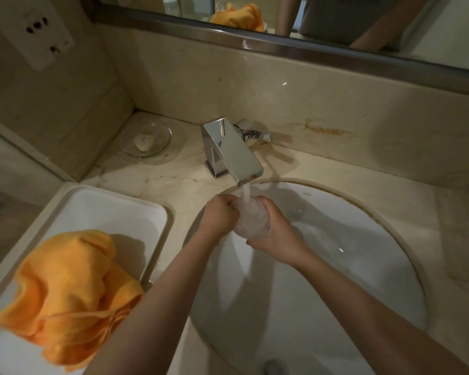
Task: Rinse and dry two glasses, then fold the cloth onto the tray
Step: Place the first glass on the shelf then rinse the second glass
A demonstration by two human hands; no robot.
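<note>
Oddly blurred, glass (251, 221) (rim hidden) sits under water in both hands' closed grip: left (219, 215), right (275, 231).

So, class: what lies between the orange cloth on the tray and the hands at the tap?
In the head view, bare white tray floor, its rim, then marble counter before the basin.

I found no writing that I could read. The wall socket plate (42, 31) carried only a small dark mark by its lower holes, too blurred for me to make out. The faucet (232, 151) bore no legible brand.
</note>
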